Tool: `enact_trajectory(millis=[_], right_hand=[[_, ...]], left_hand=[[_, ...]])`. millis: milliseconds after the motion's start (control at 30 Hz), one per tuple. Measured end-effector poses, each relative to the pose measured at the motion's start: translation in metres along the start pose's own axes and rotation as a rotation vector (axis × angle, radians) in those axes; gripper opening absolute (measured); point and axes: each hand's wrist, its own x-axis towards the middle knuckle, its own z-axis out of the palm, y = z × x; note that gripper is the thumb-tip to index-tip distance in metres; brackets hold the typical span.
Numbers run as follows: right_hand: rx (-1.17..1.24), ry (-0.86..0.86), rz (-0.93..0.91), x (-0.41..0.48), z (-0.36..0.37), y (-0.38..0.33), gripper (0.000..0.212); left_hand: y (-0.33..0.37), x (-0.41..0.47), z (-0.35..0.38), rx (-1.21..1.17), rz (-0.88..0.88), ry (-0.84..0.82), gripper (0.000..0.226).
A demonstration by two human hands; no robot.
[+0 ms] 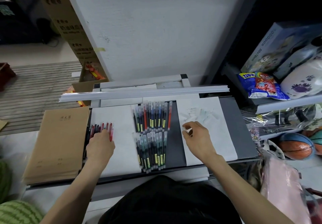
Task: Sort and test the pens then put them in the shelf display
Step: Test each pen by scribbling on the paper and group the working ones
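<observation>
Black top point(165, 203) fills the bottom edge, nearest the lens, just below the centre pen block point(151, 133).

Left grip point(100, 147): left of the block, knuckles up, fingers laid over the lower ends of a fan of red pens point(102, 128). Clenched on them or just pressing, can't tell.

Right grip point(196, 136): right of the block, fingers curled, thumb close to forefinger, over a scribbled white sheet point(214, 119). Can't tell whether it pinches anything.

Block: two rows of slim capped pens lying side by side, one row behind the other. Barrels are dark, blue, green and red, with yellow labels near the lower ends. It sits between the two grips, touching neither.

Worktop point(235, 128): dark grey, smooth, flat. A plain white sheet point(120, 119) lies left of the block, under the red pens.

- Farther left of the block: a flat stack of matte brown notebooks point(59, 143).
- Behind it: a long pale grey rail point(144, 93) laid crosswise, then a scuffed white wall panel point(148, 32).
- Back-left: cardboard cartons point(69, 27) and slatted flooring point(38, 84).
- Right, past the worktop edge: a shelf point(287, 103) with glossy snack bags point(261, 86) on it and a pebbled basketball point(296, 148) below.
- Front-left: a striped green watermelon point(19, 211).
</observation>
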Motion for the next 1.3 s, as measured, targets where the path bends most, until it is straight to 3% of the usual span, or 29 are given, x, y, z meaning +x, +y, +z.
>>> enact_trajectory(millis=[267, 400, 467, 600, 767, 967, 1133, 1300], right_hand=[[0.327, -0.105, 0.167, -0.019, 0.008, -0.018, 0.009], [0.704, -0.128, 0.306, -0.023, 0.006, -0.029, 0.008], [0.879, -0.129, 0.357, -0.023, 0.004, -0.038, 0.012], [1.205, -0.162, 0.456, -0.021, 0.000, -0.057, 0.010], [1.474, -0.159, 0.527, -0.016, -0.008, -0.071, 0.012], [1.428, -0.161, 0.479, -0.019, -0.020, -0.075, 0.019], [1.317, -0.186, 0.423, -0.023, -0.018, -0.079, 0.008], [1.232, -0.190, 0.334, -0.027, -0.013, -0.078, 0.017]], left_hand=[[0.004, 0.003, -0.004, -0.023, -0.038, -0.018, 0.014], [0.011, -0.004, -0.014, -0.091, 0.088, 0.000, 0.008], [0.026, -0.014, -0.024, -0.200, 0.202, -0.043, 0.011], [0.069, -0.051, -0.042, -0.541, 0.418, -0.297, 0.016], [0.096, -0.082, -0.038, -0.764, 0.480, -0.360, 0.019], [0.100, -0.091, -0.038, -0.829, 0.509, -0.346, 0.019], [0.101, -0.094, -0.039, -0.823, 0.533, -0.331, 0.019], [0.103, -0.093, -0.033, -0.846, 0.507, -0.328, 0.021]])
